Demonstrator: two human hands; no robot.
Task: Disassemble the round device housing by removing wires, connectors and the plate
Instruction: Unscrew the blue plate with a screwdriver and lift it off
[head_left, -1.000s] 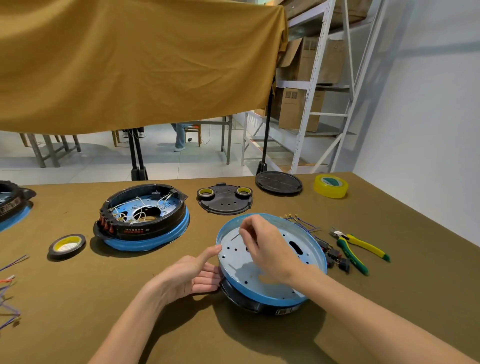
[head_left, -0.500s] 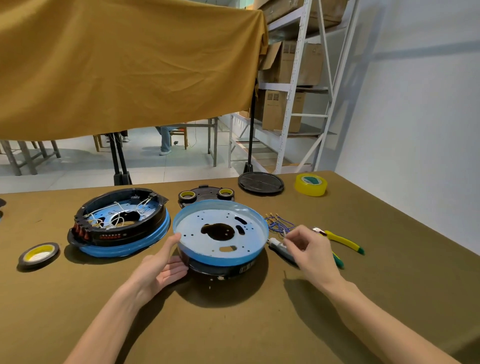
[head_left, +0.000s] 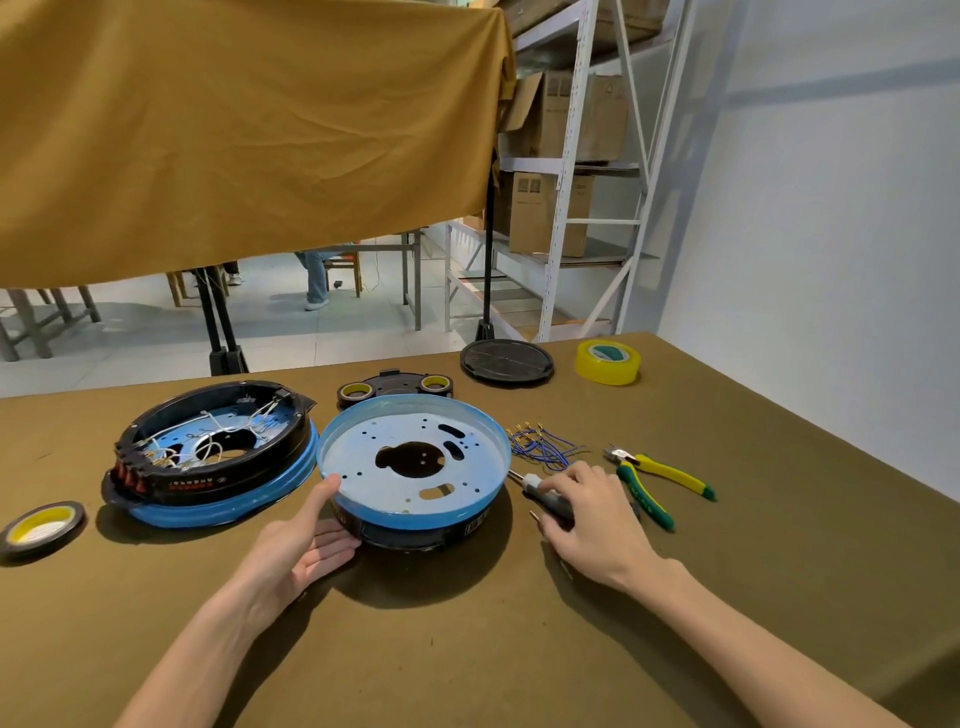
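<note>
A round housing (head_left: 415, 530) with a black base lies on the table, topped by a pale blue perforated plate (head_left: 363, 457) with a blue rim. My left hand (head_left: 306, 551) rests against its left side, thumb up on the rim, fingers straight under the edge. My right hand (head_left: 587, 514) lies to the right of the housing, fingers curled round a black-handled screwdriver (head_left: 540, 493) on the table. A bundle of blue wires (head_left: 540, 447) with gold terminals lies just beyond that hand.
A second housing (head_left: 213, 452) with white wires and red connectors sits to the left. Yellow-green pliers (head_left: 660, 478) lie at right. Tape rolls (head_left: 39, 527) (head_left: 608, 361), a black plate (head_left: 395, 387) and a black lid (head_left: 506, 361) lie around. A cloth hangs behind.
My right hand left the blue plate, moved right and took hold of the screwdriver on the table. The housing, tilted before, now lies flat. My view shifted right.
</note>
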